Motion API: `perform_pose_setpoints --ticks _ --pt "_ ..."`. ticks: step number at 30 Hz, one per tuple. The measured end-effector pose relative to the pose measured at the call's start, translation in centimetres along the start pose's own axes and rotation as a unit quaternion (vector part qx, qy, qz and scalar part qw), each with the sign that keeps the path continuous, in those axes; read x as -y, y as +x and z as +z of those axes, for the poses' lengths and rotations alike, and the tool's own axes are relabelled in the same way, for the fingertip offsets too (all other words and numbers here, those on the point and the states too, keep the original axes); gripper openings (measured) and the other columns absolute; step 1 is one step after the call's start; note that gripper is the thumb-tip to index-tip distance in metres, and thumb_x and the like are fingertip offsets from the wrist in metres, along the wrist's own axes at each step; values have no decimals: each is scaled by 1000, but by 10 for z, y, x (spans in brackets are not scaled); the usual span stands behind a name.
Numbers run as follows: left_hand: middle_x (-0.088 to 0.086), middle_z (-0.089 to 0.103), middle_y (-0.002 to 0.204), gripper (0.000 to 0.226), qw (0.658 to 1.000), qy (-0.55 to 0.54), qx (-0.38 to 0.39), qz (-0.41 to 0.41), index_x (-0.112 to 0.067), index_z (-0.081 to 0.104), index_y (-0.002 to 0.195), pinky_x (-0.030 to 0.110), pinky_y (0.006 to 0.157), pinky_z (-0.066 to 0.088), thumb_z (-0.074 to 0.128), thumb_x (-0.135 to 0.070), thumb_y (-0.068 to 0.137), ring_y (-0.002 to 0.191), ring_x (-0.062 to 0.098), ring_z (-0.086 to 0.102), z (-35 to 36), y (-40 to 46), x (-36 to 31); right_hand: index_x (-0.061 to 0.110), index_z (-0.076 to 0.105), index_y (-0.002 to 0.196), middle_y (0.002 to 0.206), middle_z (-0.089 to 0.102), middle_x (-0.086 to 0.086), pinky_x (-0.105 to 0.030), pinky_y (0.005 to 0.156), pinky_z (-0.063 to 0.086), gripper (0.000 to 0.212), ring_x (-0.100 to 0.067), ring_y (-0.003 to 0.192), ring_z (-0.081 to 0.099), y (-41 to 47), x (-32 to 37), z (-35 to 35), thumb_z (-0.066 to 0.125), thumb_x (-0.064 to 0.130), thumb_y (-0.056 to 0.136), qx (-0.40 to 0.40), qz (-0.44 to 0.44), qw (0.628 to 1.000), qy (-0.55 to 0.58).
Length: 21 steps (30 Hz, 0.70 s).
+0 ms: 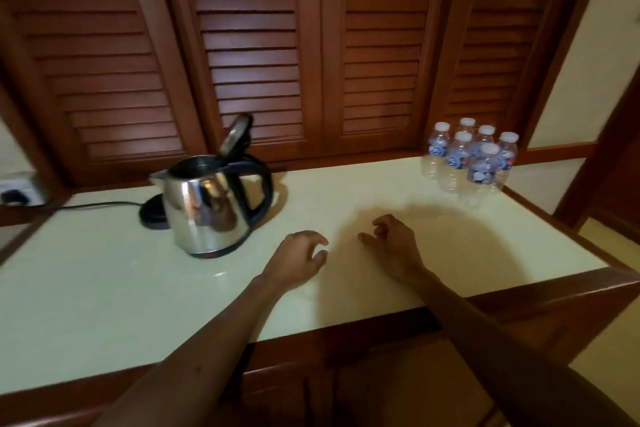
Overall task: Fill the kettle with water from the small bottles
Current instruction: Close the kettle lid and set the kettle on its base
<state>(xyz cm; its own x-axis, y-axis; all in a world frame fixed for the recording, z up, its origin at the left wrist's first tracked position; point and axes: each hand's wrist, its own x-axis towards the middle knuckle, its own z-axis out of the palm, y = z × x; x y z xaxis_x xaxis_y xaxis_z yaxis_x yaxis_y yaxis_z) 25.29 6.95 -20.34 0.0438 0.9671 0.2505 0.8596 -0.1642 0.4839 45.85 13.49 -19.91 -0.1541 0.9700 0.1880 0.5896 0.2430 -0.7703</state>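
A steel kettle (207, 208) with a black handle stands left of centre on the pale countertop (104, 288), off its black base (154, 215), with its lid (237, 133) flipped up. Several small clear water bottles (471, 158) with white caps and blue labels stand clustered at the back right corner. My left hand (298, 260) hovers over the counter just right of the kettle, fingers loosely curled and holding nothing. My right hand (391, 243) hovers a short way to its right, also curled and holding nothing, well short of the bottles.
A black cord (97, 206) runs from the kettle base to a wall socket (19, 192) at the far left. Dark louvred wooden shutters (311, 45) rise behind the counter. A wooden trim (519, 302) borders the counter's front and right edges.
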Motion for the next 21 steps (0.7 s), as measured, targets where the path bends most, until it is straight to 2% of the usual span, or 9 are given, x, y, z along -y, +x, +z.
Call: perform_pose_setpoints --ticks 2,5,8,11,13,14,16,19,21 --pt "-4 72 106 21 1000 -8 -9 3 -16 73 109 22 74 45 63 -19 91 73 7 56 -27 -28 26 8 61 113 98 62 -2 -22 77 44 41 -15 89 58 -13 31 33 72 35 84 20 -17 999 21" --pt "-5 74 90 15 999 -44 -21 -16 -15 76 92 30 70 54 62 -14 88 68 10 61 -63 -67 66 10 63 111 99 65 -4 -26 78 49 36 -20 93 62 -23 71 68 72 33 85 45 -20 995 82" --pt "-8 71 72 17 990 -98 -82 -65 -19 76 80 36 64 57 62 -12 87 64 11 65 -97 -97 99 15 64 108 89 66 0 -35 77 56 34 -24 88 66 -23 111 86 71 37 83 22 -45 987 153" --pt "-7 72 71 22 968 -156 -154 -120 -19 75 76 28 63 56 59 -8 88 67 7 67 -131 -109 119 9 59 121 89 65 0 -18 69 52 33 -4 79 64 -17 157 89 65 19 90 -13 -80 969 232" --pt "-9 72 76 21 954 -175 -200 -139 -16 75 83 20 66 54 59 -5 90 72 3 66 -154 -105 128 12 50 133 106 65 -4 -11 75 47 45 2 91 63 -8 180 85 65 21 92 -6 -98 959 266" --pt "-7 71 80 18 944 -193 -221 -149 -16 74 90 21 71 55 60 -4 91 76 5 67 -163 -100 133 17 45 139 118 62 -4 -11 81 46 53 -2 104 61 -4 189 82 66 27 91 13 -100 958 269" --pt "0 71 87 17 921 -250 -250 -165 -14 71 104 31 82 58 63 -5 91 85 17 69 -178 -86 141 27 33 147 136 51 1 -20 98 41 67 -10 124 50 5 203 78 67 33 89 57 -97 956 269" --pt "7 71 106 35 887 -341 -251 -183 -11 62 127 41 92 57 66 -10 93 100 22 68 -190 -67 147 28 28 149 138 47 8 -28 107 31 69 -5 129 42 12 219 76 65 26 91 105 -116 952 263" --pt "9 69 115 43 881 -371 -229 -183 -10 55 137 38 93 56 63 -11 95 105 20 66 -192 -62 146 32 38 143 128 54 16 -28 109 30 58 1 122 48 17 226 75 64 24 91 135 -122 945 271"
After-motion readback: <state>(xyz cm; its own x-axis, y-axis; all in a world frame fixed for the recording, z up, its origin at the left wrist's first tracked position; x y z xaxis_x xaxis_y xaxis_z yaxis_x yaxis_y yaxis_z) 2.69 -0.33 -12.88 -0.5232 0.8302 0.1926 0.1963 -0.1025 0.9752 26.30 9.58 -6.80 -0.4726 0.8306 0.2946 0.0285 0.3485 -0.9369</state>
